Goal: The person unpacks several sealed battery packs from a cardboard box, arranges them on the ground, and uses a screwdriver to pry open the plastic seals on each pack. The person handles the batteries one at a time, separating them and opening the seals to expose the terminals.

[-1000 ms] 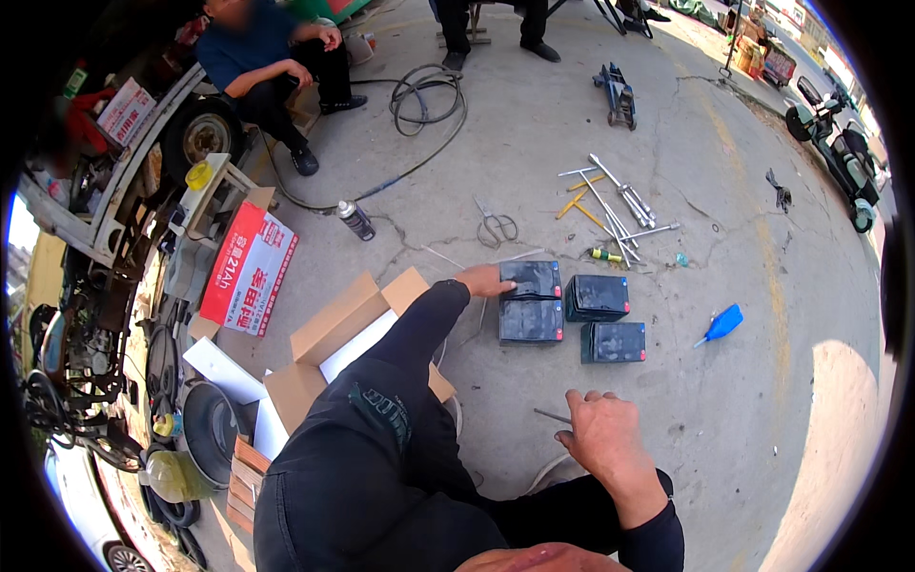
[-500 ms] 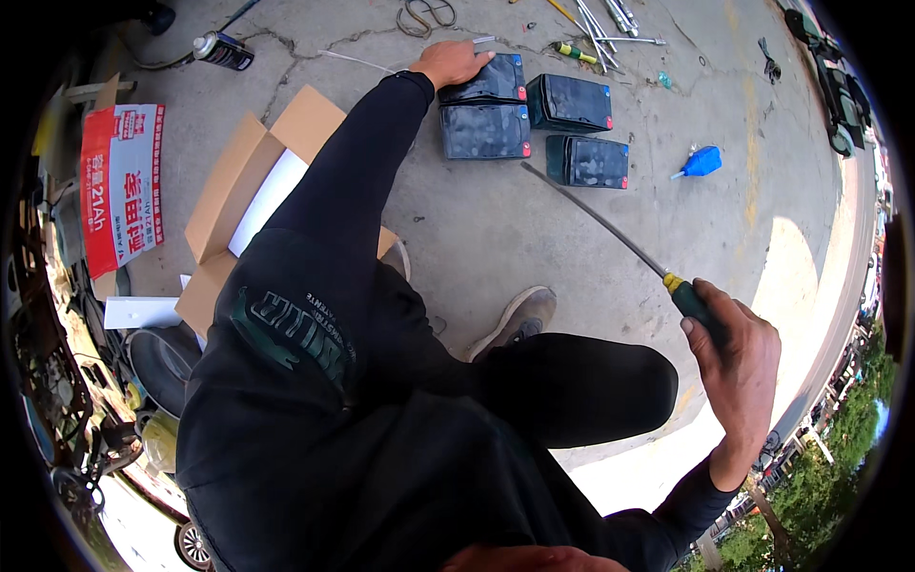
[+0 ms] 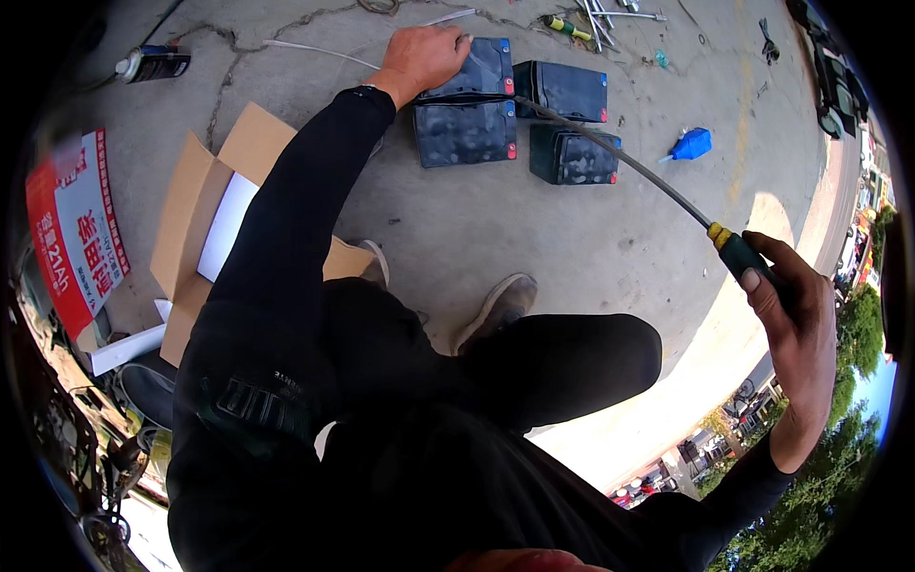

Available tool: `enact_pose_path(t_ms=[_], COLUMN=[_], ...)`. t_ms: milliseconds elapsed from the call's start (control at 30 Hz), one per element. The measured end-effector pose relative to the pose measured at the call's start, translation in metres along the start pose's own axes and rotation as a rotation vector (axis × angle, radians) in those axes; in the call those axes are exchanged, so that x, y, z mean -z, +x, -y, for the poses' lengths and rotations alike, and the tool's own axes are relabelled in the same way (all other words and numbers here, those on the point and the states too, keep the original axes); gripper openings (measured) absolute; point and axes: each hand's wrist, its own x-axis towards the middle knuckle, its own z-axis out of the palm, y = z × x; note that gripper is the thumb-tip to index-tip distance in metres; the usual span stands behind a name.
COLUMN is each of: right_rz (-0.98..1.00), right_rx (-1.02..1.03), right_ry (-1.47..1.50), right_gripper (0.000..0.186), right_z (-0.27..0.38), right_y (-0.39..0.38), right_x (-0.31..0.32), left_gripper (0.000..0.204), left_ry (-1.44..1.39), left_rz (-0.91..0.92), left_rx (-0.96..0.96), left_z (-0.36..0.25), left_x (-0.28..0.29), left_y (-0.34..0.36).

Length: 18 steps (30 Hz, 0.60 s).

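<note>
Two black batteries, the farther one (image 3: 486,67) and the nearer one (image 3: 465,133), lie almost against each other on the ground. My left hand (image 3: 424,62) is closed over the left end of the farther one, its fingertips partly out of sight. In my right hand (image 3: 801,319) is a long screwdriver (image 3: 658,181) with a green and yellow handle. Its shaft slants across, and the tip meets the right end of the narrow gap between these batteries. To their right sit two more black batteries, one farther (image 3: 572,91) and one nearer (image 3: 579,157), passing under the shaft.
An open cardboard box (image 3: 181,214) stands left of my arm, beside a red and white printed carton (image 3: 81,234). A spray can (image 3: 155,64) lies at the far left. Beyond the batteries are metal tools (image 3: 600,24); a blue squeeze bulb (image 3: 691,144) lies to the right.
The screwdriver tip has gone from the bare ground beside the batteries to the gap between the left two. My right hand has shifted right; my left hand stays on the farther battery.
</note>
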Motion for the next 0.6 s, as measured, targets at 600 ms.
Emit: enact_pose_path(t_ms=[600], right_rz=[0.094], right_rx=[-0.238], right_ry=[-0.046], right_gripper=[0.045], right_z=[0.04], right_y=[0.053], right_x=[0.015], left_gripper=[0.04], left_ry=[-0.006], left_rz=[0.025], left_rx=[0.07], left_z=[-0.004], left_x=[-0.001], left_y=[0.003])
